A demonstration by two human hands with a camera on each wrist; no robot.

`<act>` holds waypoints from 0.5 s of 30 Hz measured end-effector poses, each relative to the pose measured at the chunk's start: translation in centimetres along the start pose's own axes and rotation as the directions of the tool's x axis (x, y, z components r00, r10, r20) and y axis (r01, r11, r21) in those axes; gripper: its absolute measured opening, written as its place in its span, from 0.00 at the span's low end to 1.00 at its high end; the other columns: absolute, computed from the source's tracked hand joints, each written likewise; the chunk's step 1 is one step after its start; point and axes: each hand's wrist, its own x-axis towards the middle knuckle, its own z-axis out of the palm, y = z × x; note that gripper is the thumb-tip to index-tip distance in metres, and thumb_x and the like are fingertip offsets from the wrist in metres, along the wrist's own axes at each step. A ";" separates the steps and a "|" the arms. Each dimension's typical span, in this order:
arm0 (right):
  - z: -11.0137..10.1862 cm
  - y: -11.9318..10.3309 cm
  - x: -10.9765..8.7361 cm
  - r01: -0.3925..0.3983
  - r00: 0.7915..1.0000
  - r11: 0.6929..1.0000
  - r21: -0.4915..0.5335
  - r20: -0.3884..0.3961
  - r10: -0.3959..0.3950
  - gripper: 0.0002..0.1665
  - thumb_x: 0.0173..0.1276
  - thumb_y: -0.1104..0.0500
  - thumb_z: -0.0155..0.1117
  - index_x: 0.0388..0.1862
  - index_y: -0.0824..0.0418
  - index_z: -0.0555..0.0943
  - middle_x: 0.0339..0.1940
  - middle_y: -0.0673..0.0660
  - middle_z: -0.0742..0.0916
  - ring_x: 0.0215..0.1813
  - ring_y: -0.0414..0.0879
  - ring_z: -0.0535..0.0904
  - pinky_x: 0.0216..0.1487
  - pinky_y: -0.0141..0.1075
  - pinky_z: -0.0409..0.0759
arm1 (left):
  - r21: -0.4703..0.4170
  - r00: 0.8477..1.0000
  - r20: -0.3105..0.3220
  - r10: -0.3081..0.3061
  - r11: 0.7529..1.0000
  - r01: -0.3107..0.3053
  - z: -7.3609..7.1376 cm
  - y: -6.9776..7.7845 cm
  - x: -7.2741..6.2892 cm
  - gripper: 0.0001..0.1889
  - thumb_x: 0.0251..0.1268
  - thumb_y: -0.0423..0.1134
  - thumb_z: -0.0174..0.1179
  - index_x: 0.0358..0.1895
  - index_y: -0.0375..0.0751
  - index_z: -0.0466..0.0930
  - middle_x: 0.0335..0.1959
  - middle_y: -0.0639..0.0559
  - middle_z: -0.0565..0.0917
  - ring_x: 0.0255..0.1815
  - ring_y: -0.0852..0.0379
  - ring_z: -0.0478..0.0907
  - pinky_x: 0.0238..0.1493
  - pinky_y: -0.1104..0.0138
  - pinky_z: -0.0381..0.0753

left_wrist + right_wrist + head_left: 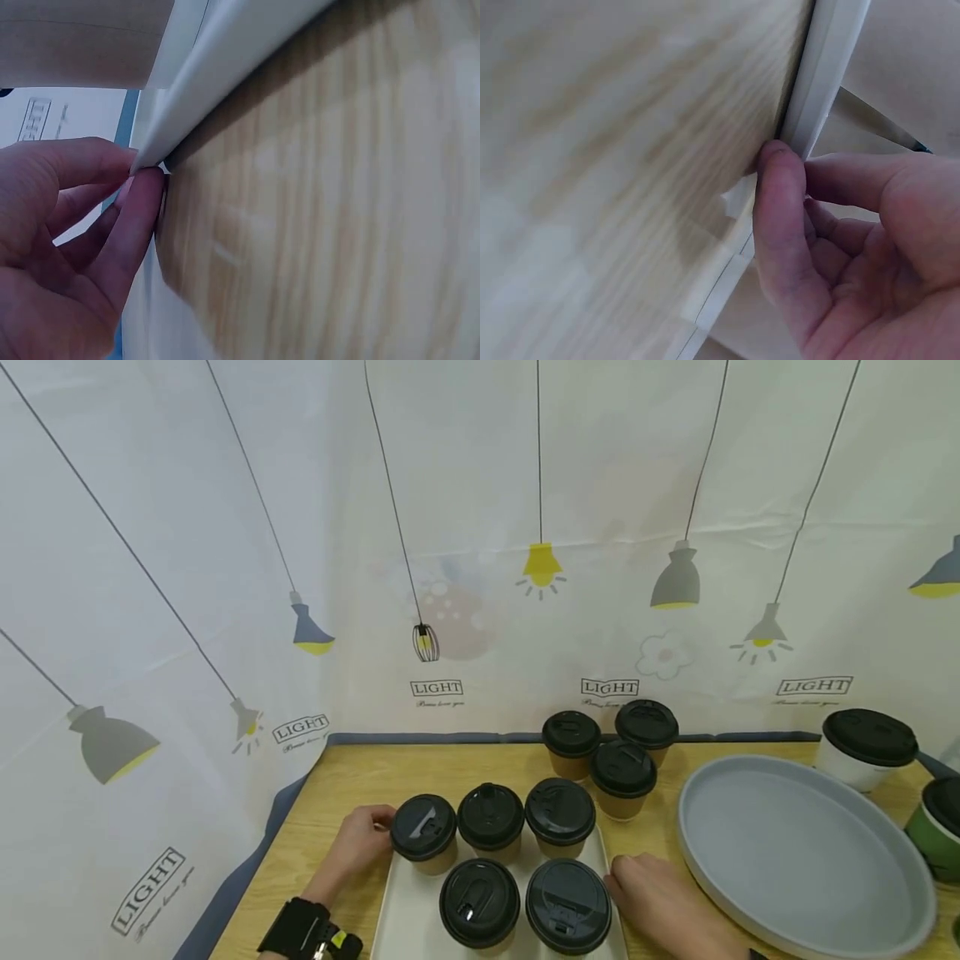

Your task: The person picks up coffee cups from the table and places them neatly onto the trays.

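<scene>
A white rectangular tray point(399, 902) lies on the wooden table and carries several brown paper cups with black lids point(490, 817). My left hand point(362, 837) is at the tray's left side, beside the leftmost cup. In the left wrist view, that hand point(71, 232) pinches the tray's rim point(214, 75) between thumb and fingers. On the opposite side is my right hand point(648, 893). Seen from the right wrist, the thumb and forefinger of this hand point(862, 247) pinch the rim of the tray point(823, 82). Part of the tray's near end falls outside the head view.
Three more lidded brown cups point(622, 781) stand behind the tray, near the back edge. A large round grey tray point(802, 852) takes up the right side. Beyond it are a white cup point(862, 752) and a green cup point(937, 835), both black-lidded. A printed curtain point(487, 527) hangs behind.
</scene>
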 end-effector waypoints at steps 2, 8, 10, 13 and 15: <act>0.2 -0.4 0.6 0.007 1.000 1.000 0.001 -0.008 -0.007 0.23 0.68 0.66 0.65 0.14 0.52 0.73 0.12 0.45 0.71 0.17 0.42 0.69 0.20 0.39 0.67 | -0.026 0.998 -0.011 -0.055 0.998 0.055 -0.4 -0.3 0.1 0.08 0.59 0.25 0.67 0.41 0.36 0.88 0.33 0.49 0.84 0.32 0.55 0.82 0.32 0.62 0.87; 0.0 -0.8 2.0 -0.041 0.999 0.998 0.039 -0.027 0.042 0.24 0.73 0.61 0.67 0.16 0.53 0.72 0.14 0.47 0.69 0.19 0.42 0.66 0.23 0.37 0.63 | -0.070 0.991 -0.032 -0.129 0.990 0.126 -1.4 -0.7 0.5 0.09 0.60 0.24 0.64 0.43 0.30 0.86 0.34 0.46 0.84 0.30 0.54 0.83 0.31 0.60 0.88; -0.6 -0.3 2.0 -0.087 0.996 0.994 0.067 -0.031 0.089 0.22 0.74 0.57 0.67 0.18 0.54 0.75 0.14 0.47 0.70 0.19 0.42 0.66 0.24 0.37 0.64 | -0.075 0.990 -0.033 -0.136 0.988 0.133 -1.6 -0.8 0.7 0.09 0.60 0.25 0.64 0.43 0.29 0.86 0.34 0.46 0.84 0.30 0.54 0.82 0.31 0.60 0.88; -1.9 0.7 1.2 -0.138 0.984 0.982 0.130 -0.093 0.150 0.15 0.76 0.53 0.66 0.26 0.55 0.81 0.18 0.46 0.76 0.22 0.41 0.70 0.26 0.37 0.69 | -0.085 0.990 -0.031 -0.140 0.987 0.137 -1.8 -1.0 0.7 0.08 0.60 0.25 0.64 0.43 0.29 0.86 0.33 0.46 0.84 0.29 0.53 0.82 0.31 0.60 0.88; -2.7 1.2 0.6 -0.169 0.966 0.968 0.184 -0.162 0.199 0.12 0.76 0.52 0.66 0.34 0.58 0.83 0.23 0.47 0.80 0.26 0.41 0.74 0.29 0.37 0.73 | -0.094 0.989 -0.024 -0.143 0.986 0.141 -2.0 -1.1 0.8 0.08 0.61 0.24 0.64 0.43 0.29 0.86 0.32 0.46 0.84 0.30 0.53 0.82 0.31 0.60 0.88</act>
